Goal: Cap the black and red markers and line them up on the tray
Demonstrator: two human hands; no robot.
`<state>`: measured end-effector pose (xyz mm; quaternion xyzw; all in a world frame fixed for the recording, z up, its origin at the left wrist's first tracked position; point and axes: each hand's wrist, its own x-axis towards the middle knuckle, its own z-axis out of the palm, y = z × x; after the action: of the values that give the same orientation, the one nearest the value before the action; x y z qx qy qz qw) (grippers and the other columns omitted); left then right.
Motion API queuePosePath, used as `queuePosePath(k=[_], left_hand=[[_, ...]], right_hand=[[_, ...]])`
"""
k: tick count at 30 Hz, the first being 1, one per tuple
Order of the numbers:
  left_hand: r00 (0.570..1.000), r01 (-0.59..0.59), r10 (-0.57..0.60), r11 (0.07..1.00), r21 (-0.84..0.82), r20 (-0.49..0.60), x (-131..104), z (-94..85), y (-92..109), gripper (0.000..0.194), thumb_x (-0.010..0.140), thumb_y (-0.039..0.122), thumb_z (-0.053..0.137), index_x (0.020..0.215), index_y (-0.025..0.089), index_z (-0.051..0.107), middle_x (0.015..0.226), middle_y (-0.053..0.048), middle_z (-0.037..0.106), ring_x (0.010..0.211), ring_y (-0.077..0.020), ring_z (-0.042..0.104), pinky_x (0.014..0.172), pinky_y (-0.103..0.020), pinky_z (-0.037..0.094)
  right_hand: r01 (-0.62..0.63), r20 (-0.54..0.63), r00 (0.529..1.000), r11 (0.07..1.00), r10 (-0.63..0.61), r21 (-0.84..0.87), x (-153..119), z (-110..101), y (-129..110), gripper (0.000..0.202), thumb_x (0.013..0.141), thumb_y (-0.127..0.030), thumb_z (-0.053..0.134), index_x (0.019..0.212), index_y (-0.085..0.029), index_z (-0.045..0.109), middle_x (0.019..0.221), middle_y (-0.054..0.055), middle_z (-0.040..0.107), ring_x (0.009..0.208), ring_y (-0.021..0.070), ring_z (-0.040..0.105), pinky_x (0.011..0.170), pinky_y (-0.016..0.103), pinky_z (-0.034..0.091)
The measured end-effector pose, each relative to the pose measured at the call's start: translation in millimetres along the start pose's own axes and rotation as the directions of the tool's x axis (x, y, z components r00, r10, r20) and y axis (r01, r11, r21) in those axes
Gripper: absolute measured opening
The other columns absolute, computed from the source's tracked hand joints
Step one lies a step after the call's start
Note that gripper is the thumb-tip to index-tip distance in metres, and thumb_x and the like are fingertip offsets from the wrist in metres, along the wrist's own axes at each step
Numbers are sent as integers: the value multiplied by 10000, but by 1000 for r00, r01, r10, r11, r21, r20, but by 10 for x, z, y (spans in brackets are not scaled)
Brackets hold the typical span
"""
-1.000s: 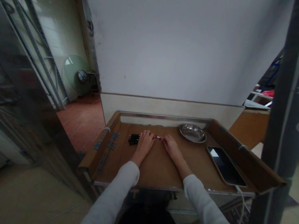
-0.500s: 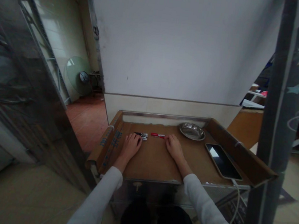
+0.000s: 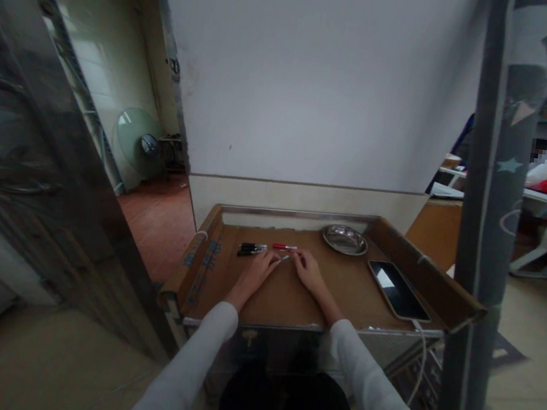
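My left hand (image 3: 263,271) is closed in a pinch around a slim silver-tipped pen (image 3: 284,258), whose rear part the fingers hide. The silver end points right, towards my right hand (image 3: 307,269). That hand has its fingers curled together near the tip, and anything inside them is too small to make out. Just beyond the fingertips lies a red pen (image 3: 280,246) with a silver end. To the left, a small group of black pens (image 3: 250,250) with silver ends rests side by side on the cardboard-lined tray table (image 3: 275,301).
A round steel dish (image 3: 344,240) stands at the back right of the table. Nearer me on the right is a phone (image 3: 397,290) with a white cable (image 3: 420,365). Folded cardboard edges border both sides; a wall (image 3: 319,90) rises behind, and a grey pillar (image 3: 482,246) stands right.
My left hand has moved right, off the black pens, and now pinches a silver-tipped pen. My right hand has shifted slightly nearer and lower, away from the red pen. The camera view has turned slightly right.
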<state>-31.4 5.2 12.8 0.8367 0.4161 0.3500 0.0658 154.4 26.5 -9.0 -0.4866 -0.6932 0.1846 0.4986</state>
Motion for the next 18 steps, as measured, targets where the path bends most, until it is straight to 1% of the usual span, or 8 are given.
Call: queuePosePath(k=[2,4,5,7,9,12,15,18], left_hand=[[999,-52,52,997,-53,-6,58,43,57,119,900,220,452,957,207,556,971,-28,601,947,-156,579,883,-309,468],[995,-103,102,992,-68,-23,123,102,112,123,899,219,458,968,204,559,991,-35,606,975,-160,576,899,-316,465],[993,-115,113,991,-63,-42,154,133,134,128,899,219,458,974,200,561,995,-40,609,983,-165,576,903,-323,464],[990,-95,89,994,-48,-105,206,186,157,150,901,230,458,1003,194,561,1011,-52,613,996,-175,576,907,-343,465],[980,-27,15,998,-60,-198,237,220,150,193,904,252,457,1061,191,550,1054,-69,610,1020,-184,575,909,-359,469],[952,37,-79,989,-145,-296,246,245,98,242,911,272,441,1115,190,544,1092,-83,619,1028,-180,591,910,-363,479],[959,-8,-48,981,-196,-279,238,258,54,247,916,258,424,1101,202,579,1085,-75,649,1014,-175,611,918,-368,487],[969,-43,-9,978,-204,-247,233,263,55,246,904,257,446,1092,209,598,1093,-71,655,1009,-180,618,907,-370,497]], right_hand=[[-125,42,992,978,119,166,16,13,21,339,837,-469,452,940,-195,622,734,24,628,644,156,562,670,308,482],[-230,108,973,909,205,348,27,17,39,383,784,-525,517,909,-183,636,611,-7,601,536,130,528,577,273,471],[-264,128,964,860,231,436,29,16,46,388,746,-532,566,888,-179,644,597,-13,601,518,120,520,555,259,464],[-301,131,951,750,280,589,28,8,57,380,669,-506,658,859,-178,658,678,1,646,555,108,540,567,242,469],[-320,114,932,636,343,702,25,-1,66,369,614,-467,713,848,-184,670,820,21,681,629,106,571,624,242,490],[-332,108,904,523,413,785,23,-11,79,332,567,-418,753,806,-196,685,930,34,686,741,126,600,726,264,511],[-348,131,893,474,431,809,18,-19,77,278,570,-386,756,778,-211,697,960,35,687,868,155,608,794,281,512],[-360,170,895,439,413,823,0,-32,50,269,583,-362,752,801,-209,710,987,31,688,953,166,598,837,280,501]])
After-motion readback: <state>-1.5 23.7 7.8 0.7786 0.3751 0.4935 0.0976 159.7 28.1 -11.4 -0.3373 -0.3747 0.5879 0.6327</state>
